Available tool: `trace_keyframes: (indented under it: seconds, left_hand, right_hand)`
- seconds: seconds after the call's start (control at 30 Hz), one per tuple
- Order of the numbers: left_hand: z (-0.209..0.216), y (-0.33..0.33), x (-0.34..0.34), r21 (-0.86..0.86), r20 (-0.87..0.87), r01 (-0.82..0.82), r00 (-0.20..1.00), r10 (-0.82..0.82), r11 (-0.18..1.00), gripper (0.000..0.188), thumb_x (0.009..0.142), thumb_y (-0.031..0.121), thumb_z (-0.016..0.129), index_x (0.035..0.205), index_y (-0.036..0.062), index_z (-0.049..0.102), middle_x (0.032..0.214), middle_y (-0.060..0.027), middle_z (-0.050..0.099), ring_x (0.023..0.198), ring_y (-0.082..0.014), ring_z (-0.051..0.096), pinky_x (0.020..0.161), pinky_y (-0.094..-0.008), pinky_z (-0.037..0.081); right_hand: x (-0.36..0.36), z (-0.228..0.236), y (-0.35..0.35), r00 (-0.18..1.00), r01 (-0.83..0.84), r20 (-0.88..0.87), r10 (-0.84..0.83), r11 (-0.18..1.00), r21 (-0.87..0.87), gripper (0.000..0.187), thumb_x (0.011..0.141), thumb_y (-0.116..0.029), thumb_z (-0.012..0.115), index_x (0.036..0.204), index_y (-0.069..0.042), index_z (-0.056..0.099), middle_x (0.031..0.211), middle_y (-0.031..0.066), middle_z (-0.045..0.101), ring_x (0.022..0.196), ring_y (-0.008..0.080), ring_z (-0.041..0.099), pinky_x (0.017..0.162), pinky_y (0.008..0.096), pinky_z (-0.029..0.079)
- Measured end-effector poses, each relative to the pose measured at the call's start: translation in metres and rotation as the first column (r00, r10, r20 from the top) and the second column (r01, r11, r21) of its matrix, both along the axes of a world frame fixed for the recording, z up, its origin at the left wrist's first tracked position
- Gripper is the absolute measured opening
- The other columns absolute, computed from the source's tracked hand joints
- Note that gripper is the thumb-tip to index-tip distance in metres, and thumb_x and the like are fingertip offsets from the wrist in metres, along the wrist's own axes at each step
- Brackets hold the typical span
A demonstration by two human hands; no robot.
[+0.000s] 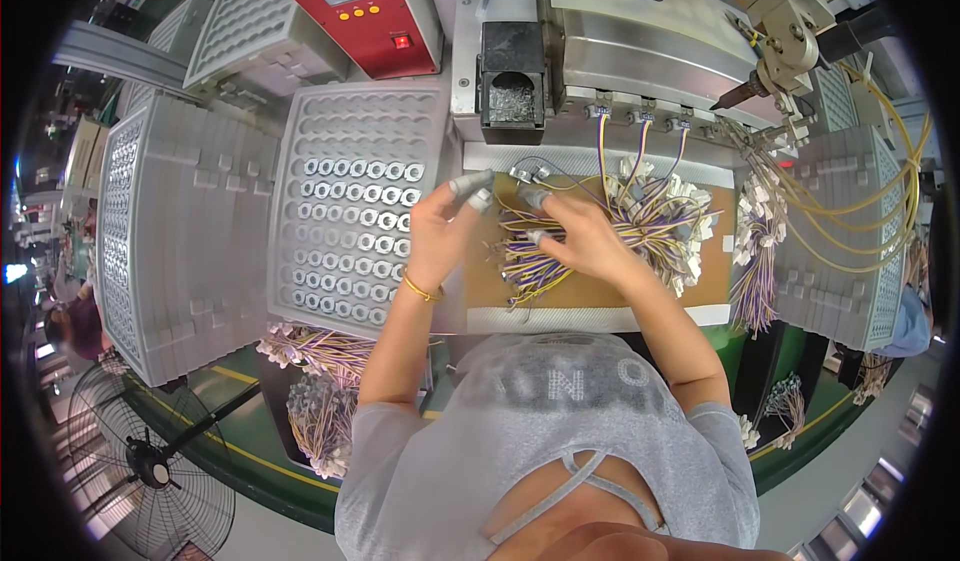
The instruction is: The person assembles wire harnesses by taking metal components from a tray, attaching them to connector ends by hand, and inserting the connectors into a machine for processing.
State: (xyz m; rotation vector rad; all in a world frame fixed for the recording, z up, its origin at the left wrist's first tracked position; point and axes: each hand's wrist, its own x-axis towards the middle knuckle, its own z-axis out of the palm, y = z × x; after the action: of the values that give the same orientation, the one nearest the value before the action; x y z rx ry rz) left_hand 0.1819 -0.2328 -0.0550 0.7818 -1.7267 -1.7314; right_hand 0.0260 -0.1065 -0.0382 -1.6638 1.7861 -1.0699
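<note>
The left hand (440, 236) pinches a small round part beside the tray of rings (350, 236), while the right hand (585, 241) grips the wire bundle (640, 226) under it, probably joining them next.

head view | head-worn fisheye | looks steeply down | close over workbench (590, 296)

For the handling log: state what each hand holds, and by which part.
Left hand: small part pinched at fingertips, unclear. Right hand: fingers on the wire bundle; firm hold cannot be told.
</note>
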Motion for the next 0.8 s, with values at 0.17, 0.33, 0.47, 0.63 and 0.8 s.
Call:
trace_keyframes:
  seconds: [0.17, 0.33, 0.47, 0.63, 0.8]
  left_hand:
    - [-0.026, -0.004, 0.004, -0.027, 0.028, -0.065, 0.997, 0.065, 0.998, 0.025, 0.077, 0.005, 0.06, 0.101, 0.0016, 0.06, 0.092, -0.008, 0.063, 0.085, -0.0119, 0.058, 0.074, -0.0228, 0.045]
    - [-0.009, -0.003, 0.004, -0.322, 0.347, 0.143, 0.938, -0.024, 0.936, 0.03, 0.077, 0.003, 0.06, 0.107, 0.0027, 0.057, 0.089, -0.0032, 0.061, 0.073, -0.0072, 0.056, 0.064, -0.0209, 0.047]
    - [0.008, 0.006, 0.006, -0.538, 0.266, 0.13, 0.964, 0.022, 0.833, 0.033, 0.066, 0.007, 0.065, 0.099, 0.0093, 0.063, 0.069, -0.0117, 0.058, 0.061, -0.0249, 0.055, 0.056, -0.03, 0.045]
    - [0.024, -0.002, 0.006, -0.727, 0.037, 0.026, 0.999, 0.002, 0.686, 0.025, 0.066, 0.004, 0.062, 0.091, 0.0067, 0.063, 0.072, -0.011, 0.056, 0.066, -0.0253, 0.052, 0.058, -0.0335, 0.043]
    - [-0.051, -0.137, 0.079, -0.895, 0.347, -0.105, 0.443, 0.827, 0.433, 0.026, 0.07, 0.028, 0.061, 0.084, 0.0069, 0.062, 0.085, -0.0145, 0.056, 0.088, -0.0322, 0.049, 0.079, -0.0436, 0.036]
  right_hand:
    - [0.011, -0.027, -0.017, 0.981, -0.028, -0.19, 0.026, 1.0, -0.005, 0.035, 0.066, -0.004, 0.06, 0.099, 0.0, 0.048, 0.082, 0.0148, 0.05, 0.069, 0.036, 0.053, 0.063, 0.0403, 0.045]
    - [0.009, -0.017, -0.017, 0.999, 0.039, 0.026, -0.036, 0.991, -0.124, 0.028, 0.065, 0.0, 0.058, 0.092, 0.001, 0.051, 0.08, 0.0138, 0.056, 0.074, 0.0299, 0.057, 0.066, 0.0339, 0.047]
    - [0.007, -0.001, -0.008, 0.968, 0.103, 0.225, -0.108, 0.994, 0.03, 0.013, 0.069, 0.0, 0.055, 0.081, 0.002, 0.052, 0.077, 0.0132, 0.059, 0.07, 0.0221, 0.06, 0.063, 0.0337, 0.048]
    - [-0.003, 0.031, 0.01, 0.973, 0.087, 0.189, -0.13, 0.972, 0.219, 0.011, 0.071, -0.005, 0.058, 0.079, 0.002, 0.055, 0.067, 0.0074, 0.056, 0.059, 0.0107, 0.053, 0.054, 0.0241, 0.043]
    - [-0.024, 0.044, 0.054, 0.868, 0.161, 0.433, -0.244, 0.962, 0.22, 0.011, 0.073, -0.004, 0.058, 0.083, 0.001, 0.058, 0.069, 0.0014, 0.057, 0.058, 0.006, 0.051, 0.052, 0.0212, 0.042]
